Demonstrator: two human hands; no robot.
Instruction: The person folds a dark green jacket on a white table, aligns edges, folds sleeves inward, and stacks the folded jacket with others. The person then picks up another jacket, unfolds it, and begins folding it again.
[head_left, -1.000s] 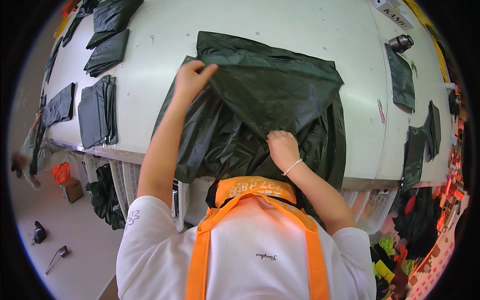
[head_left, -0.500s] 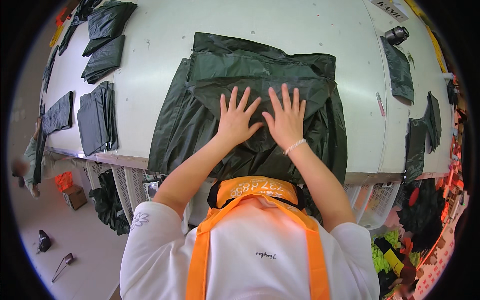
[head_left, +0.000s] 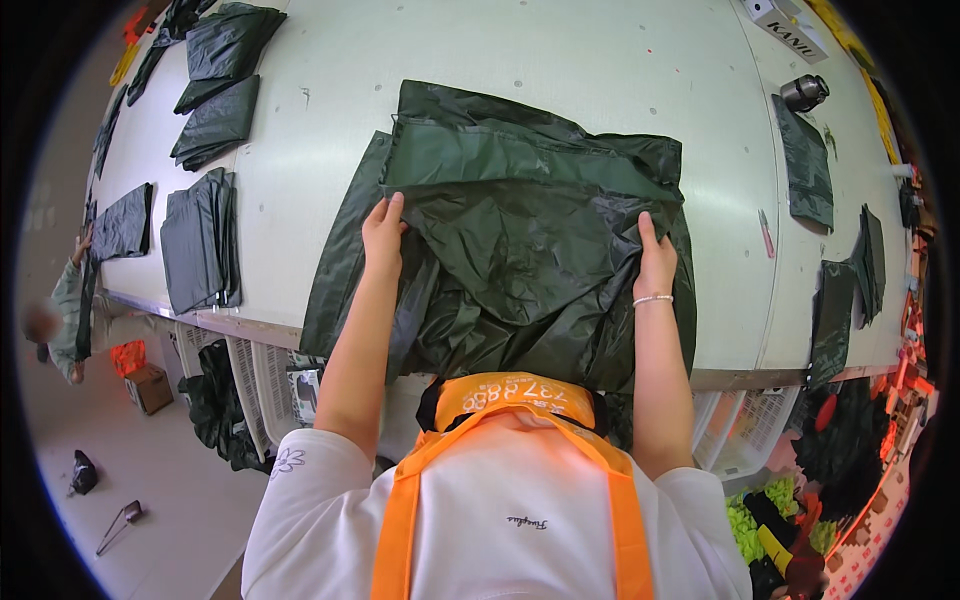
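A dark green waterproof garment point(head_left: 520, 270) lies partly folded on the table in front of me, wrinkled toward the near edge. At the left side of its upper layer, my left hand point(head_left: 382, 238) is closed, thumb on top and the fingers curled round the fabric edge. My right hand point(head_left: 655, 262) pinches the opposite side edge of that layer the same way. Between the hands the cloth sags in loose creases. A smoother, lighter green strip point(head_left: 500, 158) of the garment shows beyond the upper layer's far edge.
Folded dark green garments point(head_left: 200, 240) lie along the table's left side, others point(head_left: 805, 165) at the right. A metal flask point(head_left: 804, 93), a small pinkish knife-like tool point(head_left: 766, 234) and a box point(head_left: 790, 28) are at right. White baskets point(head_left: 748, 425) stand below. Another person's sleeve point(head_left: 72, 300) shows far left.
My hands have moved apart from lying flat on the middle of the garment to its left and right edges, and have closed on the fabric there. The view has shifted slightly.
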